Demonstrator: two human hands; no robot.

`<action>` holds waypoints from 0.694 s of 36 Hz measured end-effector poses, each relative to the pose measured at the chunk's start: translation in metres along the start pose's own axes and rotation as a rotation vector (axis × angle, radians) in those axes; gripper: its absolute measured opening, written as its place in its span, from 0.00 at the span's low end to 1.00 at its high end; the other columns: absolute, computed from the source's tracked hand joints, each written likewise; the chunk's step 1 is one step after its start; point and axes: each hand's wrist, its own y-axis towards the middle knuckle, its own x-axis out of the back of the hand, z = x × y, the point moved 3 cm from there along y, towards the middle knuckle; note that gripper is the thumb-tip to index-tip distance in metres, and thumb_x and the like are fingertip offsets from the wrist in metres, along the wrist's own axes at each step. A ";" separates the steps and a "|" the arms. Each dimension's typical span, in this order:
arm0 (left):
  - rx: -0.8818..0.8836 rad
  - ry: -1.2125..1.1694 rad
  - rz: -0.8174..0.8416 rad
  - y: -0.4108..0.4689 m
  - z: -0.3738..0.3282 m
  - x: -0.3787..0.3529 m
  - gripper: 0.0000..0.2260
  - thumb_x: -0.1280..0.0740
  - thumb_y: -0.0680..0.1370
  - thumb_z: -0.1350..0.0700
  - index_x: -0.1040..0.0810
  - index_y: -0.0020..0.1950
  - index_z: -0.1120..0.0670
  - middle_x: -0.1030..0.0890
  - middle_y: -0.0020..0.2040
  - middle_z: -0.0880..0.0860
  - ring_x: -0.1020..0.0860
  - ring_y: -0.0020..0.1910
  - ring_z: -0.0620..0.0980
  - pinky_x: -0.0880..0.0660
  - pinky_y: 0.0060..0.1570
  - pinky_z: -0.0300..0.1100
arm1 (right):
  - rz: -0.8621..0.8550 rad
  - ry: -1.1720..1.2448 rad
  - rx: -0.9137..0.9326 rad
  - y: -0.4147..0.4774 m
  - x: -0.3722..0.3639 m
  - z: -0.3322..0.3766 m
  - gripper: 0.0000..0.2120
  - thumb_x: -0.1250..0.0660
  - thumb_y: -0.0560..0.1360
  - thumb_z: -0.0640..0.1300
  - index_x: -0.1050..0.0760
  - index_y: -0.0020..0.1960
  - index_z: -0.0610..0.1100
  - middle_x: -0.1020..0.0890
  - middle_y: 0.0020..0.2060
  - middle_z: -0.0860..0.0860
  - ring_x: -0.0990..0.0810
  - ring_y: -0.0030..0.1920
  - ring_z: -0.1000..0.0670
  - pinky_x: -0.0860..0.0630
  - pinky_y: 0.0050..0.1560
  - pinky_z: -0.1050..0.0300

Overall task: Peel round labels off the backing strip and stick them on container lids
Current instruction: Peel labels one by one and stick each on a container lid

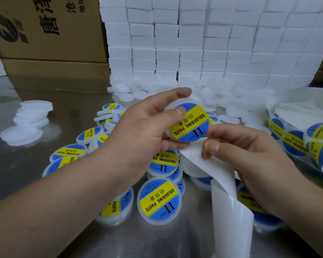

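The shiny counter before me carries heaped labelled lids, stacked plain lids, cardboard boxes and white boxes.

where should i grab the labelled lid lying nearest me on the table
Probably by its rim, from the near side: the labelled lid is a flat disc, its front edge free over bare table, while other lids crowd its far edge.
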 end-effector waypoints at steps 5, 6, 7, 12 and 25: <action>-0.026 0.016 -0.014 -0.001 0.000 -0.003 0.13 0.33 0.64 0.55 0.20 0.48 0.47 0.17 0.40 0.46 0.17 0.37 0.50 0.22 0.33 0.40 | -0.003 -0.005 -0.012 0.000 0.001 -0.001 0.14 0.36 0.64 0.39 0.16 0.36 0.57 0.19 0.27 0.53 0.21 0.31 0.59 0.24 0.35 0.68; -0.029 0.012 -0.017 -0.001 0.000 -0.003 0.13 0.33 0.64 0.55 0.19 0.47 0.47 0.17 0.40 0.46 0.17 0.37 0.49 0.22 0.33 0.40 | 0.000 -0.001 -0.015 0.000 0.001 -0.001 0.14 0.36 0.65 0.40 0.16 0.36 0.56 0.19 0.27 0.53 0.21 0.32 0.59 0.24 0.35 0.68; -0.032 0.006 -0.019 -0.001 0.001 -0.003 0.13 0.33 0.63 0.55 0.19 0.46 0.47 0.17 0.39 0.47 0.17 0.37 0.49 0.22 0.33 0.40 | 0.007 0.001 -0.018 0.000 0.001 -0.001 0.14 0.36 0.65 0.40 0.16 0.37 0.56 0.19 0.27 0.53 0.21 0.32 0.58 0.24 0.35 0.67; -0.050 0.006 -0.013 -0.001 0.001 -0.003 0.11 0.30 0.65 0.56 0.17 0.44 0.45 0.17 0.39 0.48 0.17 0.38 0.50 0.21 0.34 0.40 | 0.017 0.015 -0.027 0.001 0.001 -0.002 0.13 0.36 0.65 0.40 0.16 0.40 0.54 0.19 0.28 0.52 0.21 0.33 0.58 0.24 0.36 0.67; -0.079 0.024 -0.027 -0.002 0.001 -0.005 0.11 0.33 0.66 0.58 0.19 0.45 0.46 0.17 0.39 0.46 0.17 0.38 0.48 0.22 0.32 0.38 | 0.025 0.016 -0.014 0.001 0.002 -0.004 0.13 0.36 0.66 0.39 0.16 0.42 0.51 0.19 0.28 0.53 0.21 0.32 0.58 0.25 0.34 0.68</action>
